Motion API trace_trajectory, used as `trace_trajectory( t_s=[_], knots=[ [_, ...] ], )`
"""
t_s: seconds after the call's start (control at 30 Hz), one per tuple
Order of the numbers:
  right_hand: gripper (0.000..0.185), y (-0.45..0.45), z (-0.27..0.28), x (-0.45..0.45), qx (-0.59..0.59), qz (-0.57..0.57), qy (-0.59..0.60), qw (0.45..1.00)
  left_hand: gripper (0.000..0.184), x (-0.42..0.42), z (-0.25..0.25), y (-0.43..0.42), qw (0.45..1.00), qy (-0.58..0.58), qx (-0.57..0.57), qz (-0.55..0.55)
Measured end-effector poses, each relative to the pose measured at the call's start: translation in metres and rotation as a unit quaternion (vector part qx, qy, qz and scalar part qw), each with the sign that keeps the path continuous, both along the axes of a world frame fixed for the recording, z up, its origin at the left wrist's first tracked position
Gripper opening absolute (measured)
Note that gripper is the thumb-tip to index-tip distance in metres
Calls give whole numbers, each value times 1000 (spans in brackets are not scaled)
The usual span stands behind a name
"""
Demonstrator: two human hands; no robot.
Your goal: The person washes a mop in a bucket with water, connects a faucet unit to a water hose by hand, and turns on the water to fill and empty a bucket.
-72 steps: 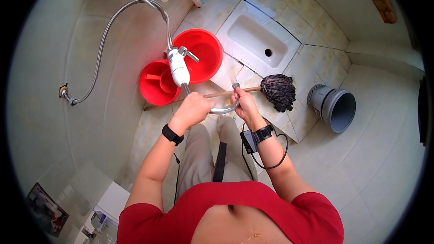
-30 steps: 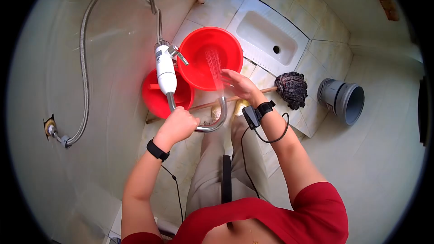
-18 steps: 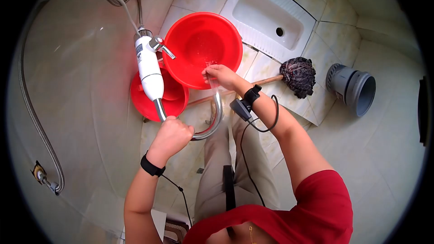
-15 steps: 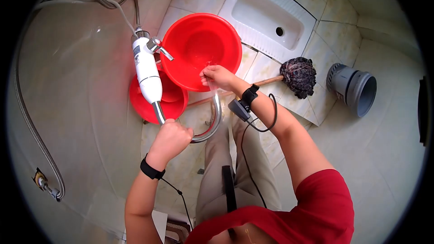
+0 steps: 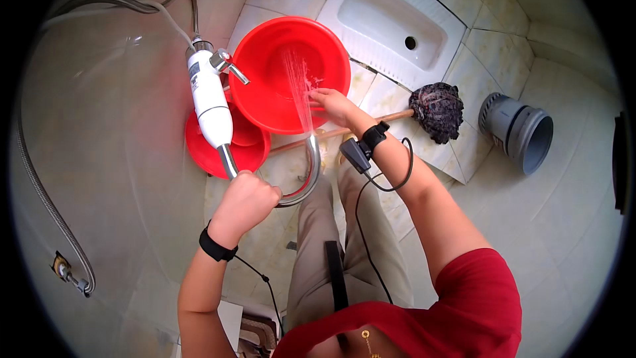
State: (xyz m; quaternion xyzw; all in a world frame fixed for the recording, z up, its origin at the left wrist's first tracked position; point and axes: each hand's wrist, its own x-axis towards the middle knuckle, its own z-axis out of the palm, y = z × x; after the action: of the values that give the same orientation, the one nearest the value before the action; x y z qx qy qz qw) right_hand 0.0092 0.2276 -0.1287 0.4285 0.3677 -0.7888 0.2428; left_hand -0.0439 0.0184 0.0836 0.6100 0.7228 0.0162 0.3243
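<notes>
My left hand (image 5: 248, 199) is wrapped round the curved metal spout (image 5: 303, 192) of a white electric water-heater faucet (image 5: 212, 103), close below its body. The spout bends upward in view, and a spray of water (image 5: 297, 86) comes from its end into a large red basin (image 5: 338, 46). Beside that spray, over the basin's near rim, is my right hand (image 5: 333, 107). Its fingers are loosely stretched and hold nothing that I can see; water splashes at their tips. The faucet's lever handle (image 5: 228, 66) sticks out over the basin's left side.
A second red basin (image 5: 209, 156) stands partly under the large one. A dark mop (image 5: 437, 113) lies with its wooden handle across the tiles. A squat toilet (image 5: 344, 33) is behind, a grey pipe piece (image 5: 520, 132) at right. A braided hose (image 5: 50, 212) hangs along the left wall.
My right hand has moved slightly right from the spout's end, and its fingers have loosened. The water now sprays freely farther into the large basin. My left hand keeps its hold.
</notes>
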Motion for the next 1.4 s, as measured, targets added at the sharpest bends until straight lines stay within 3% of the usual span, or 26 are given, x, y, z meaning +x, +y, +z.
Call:
trace_trajectory(
  t_s=[0.03, 0.1, 0.13, 0.2, 0.23, 0.3, 0.33, 0.37, 0.43, 0.5, 0.57, 0.7, 0.77, 1.13, 1.4],
  knots=[
    [17, 6, 2, 4, 0, 0, 2, 1000, 9, 1, -2, 0, 1000, 2, 0, 2],
    [25, 18, 8, 18, 162, 46, 19, 986, 9, 4, -1, -1, 1000, 0, -2, 3],
    [25, 22, 5, 25, 164, 45, 22, 985, 8, 3, 0, 0, 1000, -4, -3, 2],
    [35, 22, -5, 42, 390, 3, -72, 918, 8, 1, 0, 2, 1000, -5, -2, 4],
    [35, 18, -9, 50, 390, 3, -71, 918, 8, 1, 1, 4, 1000, -3, -6, 0],
    [37, 11, -21, 60, 556, 24, -80, 827, 8, 1, 0, 5, 1000, 3, -8, -3],
    [39, 9, -26, 62, 440, -10, -95, 893, 8, 1, -1, 6, 1000, 1, -6, -1],
    [39, 8, -31, 66, 440, -10, -93, 893, 8, 3, -1, 7, 1000, -1, -5, 2],
    [39, 5, -26, 57, 169, -62, -110, 978, 7, 4, -3, 10, 1000, 3, -8, 6],
    [39, -2, -26, 55, 204, -57, -96, 973, 7, 8, -1, 10, 1000, 0, -16, 3],
    [27, -3, -31, 48, 202, -150, 6, 968, 7, 7, -1, 13, 1000, 1, -25, 0],
    [24, 8, -29, 35, 186, -209, 43, 959, 7, 7, 10, 19, 999, 6, -39, -18],
    [26, 25, -9, 24, 210, -223, 114, 945, 7, 5, 15, 27, 999, 3, -35, -12],
    [28, 85, 43, 77, 295, -284, 132, 903, 12, 10, 66, 65, 999, -19, 27, -13],
    [33, 148, 76, 102, 318, -337, 127, 877, 14, 14, 70, 101, 993, -49, 103, -35]
  ],
)
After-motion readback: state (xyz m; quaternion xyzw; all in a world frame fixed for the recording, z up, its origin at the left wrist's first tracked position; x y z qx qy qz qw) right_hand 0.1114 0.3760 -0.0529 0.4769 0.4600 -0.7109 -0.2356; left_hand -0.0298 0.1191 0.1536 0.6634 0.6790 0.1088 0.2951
